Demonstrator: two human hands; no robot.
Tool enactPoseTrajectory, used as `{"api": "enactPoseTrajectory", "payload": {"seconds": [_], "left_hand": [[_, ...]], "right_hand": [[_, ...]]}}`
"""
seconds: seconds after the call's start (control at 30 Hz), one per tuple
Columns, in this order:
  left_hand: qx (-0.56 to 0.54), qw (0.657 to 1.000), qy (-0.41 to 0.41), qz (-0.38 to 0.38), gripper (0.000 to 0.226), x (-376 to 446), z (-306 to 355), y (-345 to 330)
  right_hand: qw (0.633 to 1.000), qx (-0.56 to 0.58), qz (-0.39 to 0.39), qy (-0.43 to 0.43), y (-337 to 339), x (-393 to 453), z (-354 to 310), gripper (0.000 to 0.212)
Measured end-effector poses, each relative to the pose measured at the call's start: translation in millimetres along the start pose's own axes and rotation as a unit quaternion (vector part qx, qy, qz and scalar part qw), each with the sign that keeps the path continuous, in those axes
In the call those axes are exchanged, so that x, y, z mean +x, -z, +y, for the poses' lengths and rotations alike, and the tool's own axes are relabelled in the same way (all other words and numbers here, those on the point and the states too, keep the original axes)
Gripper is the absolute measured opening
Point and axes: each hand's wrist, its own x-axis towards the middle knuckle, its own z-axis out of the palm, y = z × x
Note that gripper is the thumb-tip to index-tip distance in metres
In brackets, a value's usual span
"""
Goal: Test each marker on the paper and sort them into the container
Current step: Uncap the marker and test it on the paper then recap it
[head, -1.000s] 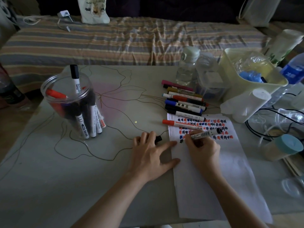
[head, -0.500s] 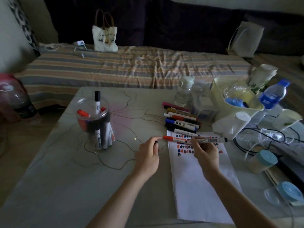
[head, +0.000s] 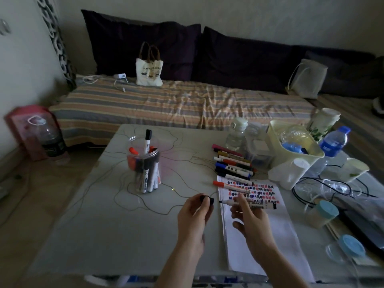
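Marker, uncapped, pinched in the right hand over the paper; left hand grips its black cap beside the tip.

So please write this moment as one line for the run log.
phase: recapping | left hand: holds black cap | right hand: holds uncapped marker above paper | cap: not yet on | container: several markers

Two bare forearms, reaching up from the bottom edge. No sleeve reached the wrists or forearms as far as seen. Left hand and right hand ungloved, fingers slim, nails short. Lit dimly, so finer detail on either was lost.
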Motion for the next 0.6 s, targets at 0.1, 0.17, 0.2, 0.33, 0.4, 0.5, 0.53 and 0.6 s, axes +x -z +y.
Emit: {"api": "enactPoseTrajectory", "payload": {"seconds": [0.1,0.17,0.2,0.33,0.4,0.5,0.53,0.6], "left_hand": [[-0.041,0.999,0.026,-0.005,0.019,0,2,0],[-0.047,0.998,0.036,-0.012,0.019,1,4,0],[-0.053,0.998,0.041,-0.014,0.019,1,5,0],[-0.073,0.996,0.051,-0.024,0.019,0,5,-1],[-0.077,0.995,0.050,-0.028,0.018,0,6,-1],[-0.072,0.996,0.044,-0.036,0.017,-1,7,-1],[-0.067,0.996,0.038,-0.038,0.017,-1,7,-1],[-0.051,0.997,0.026,-0.044,0.018,-2,5,-2]], "right_hand": [[1.000,-0.013,-0.005,0.025,-3,-5,-11,0.024],[0.999,-0.022,-0.003,0.030,-6,-6,-14,0.023],[0.999,-0.026,-0.002,0.032,-6,-6,-15,0.024],[0.998,-0.043,0.005,0.036,-9,-5,-12,0.026],[0.999,-0.045,0.005,0.029,-11,-5,-9,0.027],[0.999,-0.046,0.005,0.025,-14,-7,-7,0.028],[0.999,-0.044,0.004,0.026,-15,-7,-6,0.027],[0.998,-0.046,0.002,0.030,-16,-8,-7,0.026]]}}
